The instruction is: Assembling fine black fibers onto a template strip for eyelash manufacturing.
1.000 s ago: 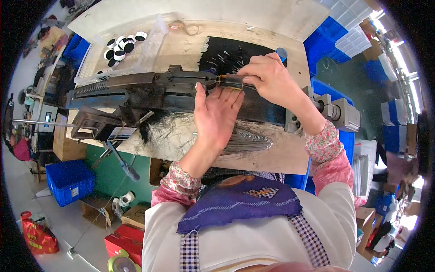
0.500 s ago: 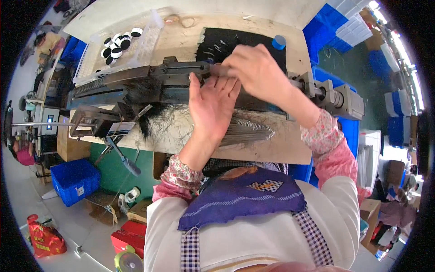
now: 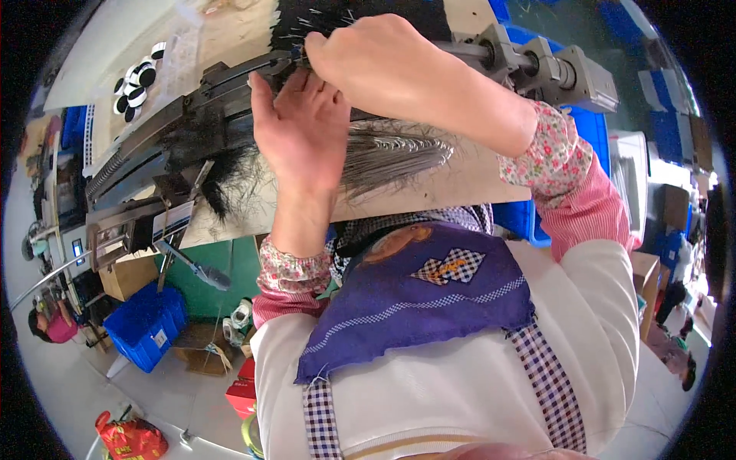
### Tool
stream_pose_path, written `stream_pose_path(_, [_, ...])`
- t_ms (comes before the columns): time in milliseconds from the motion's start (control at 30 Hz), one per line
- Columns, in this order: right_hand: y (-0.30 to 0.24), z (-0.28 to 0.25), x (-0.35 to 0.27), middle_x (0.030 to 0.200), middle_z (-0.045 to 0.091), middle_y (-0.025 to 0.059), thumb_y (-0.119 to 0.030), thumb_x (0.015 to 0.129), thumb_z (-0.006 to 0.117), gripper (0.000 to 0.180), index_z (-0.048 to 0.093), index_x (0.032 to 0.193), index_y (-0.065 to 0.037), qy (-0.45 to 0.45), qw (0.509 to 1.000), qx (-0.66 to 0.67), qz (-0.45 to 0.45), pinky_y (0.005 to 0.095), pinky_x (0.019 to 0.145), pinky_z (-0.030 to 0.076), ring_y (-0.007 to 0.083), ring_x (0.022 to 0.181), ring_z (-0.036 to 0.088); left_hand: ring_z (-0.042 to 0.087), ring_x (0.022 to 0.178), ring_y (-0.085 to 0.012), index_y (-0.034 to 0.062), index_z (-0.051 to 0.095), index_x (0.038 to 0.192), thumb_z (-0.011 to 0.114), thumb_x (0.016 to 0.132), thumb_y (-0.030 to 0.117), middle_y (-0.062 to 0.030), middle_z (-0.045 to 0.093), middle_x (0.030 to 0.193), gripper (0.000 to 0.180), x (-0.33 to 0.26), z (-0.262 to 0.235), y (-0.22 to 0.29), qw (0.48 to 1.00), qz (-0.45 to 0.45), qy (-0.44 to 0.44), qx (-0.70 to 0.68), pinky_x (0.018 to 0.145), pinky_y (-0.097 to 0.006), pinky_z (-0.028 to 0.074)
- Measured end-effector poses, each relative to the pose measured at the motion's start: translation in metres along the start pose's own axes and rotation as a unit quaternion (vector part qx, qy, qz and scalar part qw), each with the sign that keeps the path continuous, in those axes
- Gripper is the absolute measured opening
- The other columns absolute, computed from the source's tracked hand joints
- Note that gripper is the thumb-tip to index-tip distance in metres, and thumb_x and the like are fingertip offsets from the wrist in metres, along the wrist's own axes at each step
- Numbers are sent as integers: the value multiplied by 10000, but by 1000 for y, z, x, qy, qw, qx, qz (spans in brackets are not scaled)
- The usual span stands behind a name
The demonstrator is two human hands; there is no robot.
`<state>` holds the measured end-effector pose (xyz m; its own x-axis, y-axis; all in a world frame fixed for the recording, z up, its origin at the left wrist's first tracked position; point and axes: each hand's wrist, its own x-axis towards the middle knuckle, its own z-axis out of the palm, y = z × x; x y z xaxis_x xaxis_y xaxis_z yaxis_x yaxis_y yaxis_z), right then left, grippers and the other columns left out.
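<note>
My left hand (image 3: 302,134) is turned palm up at the front of a long dark metal machine (image 3: 172,126). Its thumb stands apart, and its bent fingers reach to the machine's edge. Above it, my right hand (image 3: 376,57) comes in from the right with fingers pinched together just past the left fingertips. Whatever lies in that pinch is hidden. Beneath my right forearm lies a bundle of thin dark bristles (image 3: 368,161) with shiny bent ends at its right side. Behind the hands a black cloth (image 3: 291,11) carries scattered light strands.
A white crate (image 3: 178,69) at the far left has several round black-and-white pieces (image 3: 138,80). The machine's motor end (image 3: 586,80) juts out on the right. A metal bracket (image 3: 126,230) stands at the table's left edge. Blue bins (image 3: 146,326) stand below.
The view has shifted, so the table sits higher and further left. Both hands stay together at the machine; my right hand now reaches further over the left fingertips.
</note>
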<state>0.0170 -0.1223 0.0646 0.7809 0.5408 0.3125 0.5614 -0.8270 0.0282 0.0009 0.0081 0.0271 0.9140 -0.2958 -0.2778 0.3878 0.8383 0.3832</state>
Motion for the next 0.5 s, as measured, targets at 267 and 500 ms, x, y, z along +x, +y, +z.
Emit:
stream_pose_path(267, [2, 6, -98, 811, 639, 159, -157, 823, 574, 239, 524, 1016, -25, -32, 979, 182, 87, 451, 625, 518, 370, 743, 637, 501, 1120, -182, 73, 548, 1077, 459, 978, 326, -44, 575, 1128, 285, 1, -24, -36, 997, 52, -24, 59, 1021, -333, 341])
stream_pose_path(500, [-11, 66, -196, 871, 615, 163, -212, 837, 643, 234, 551, 955, -32, -79, 948, 197, 236, 442, 696, 487, 363, 828, 608, 487, 1169, -155, 45, 500, 1234, 539, 948, 233, -55, 537, 1225, 345, -14, -33, -73, 995, 6, 25, 101, 1037, -320, 336])
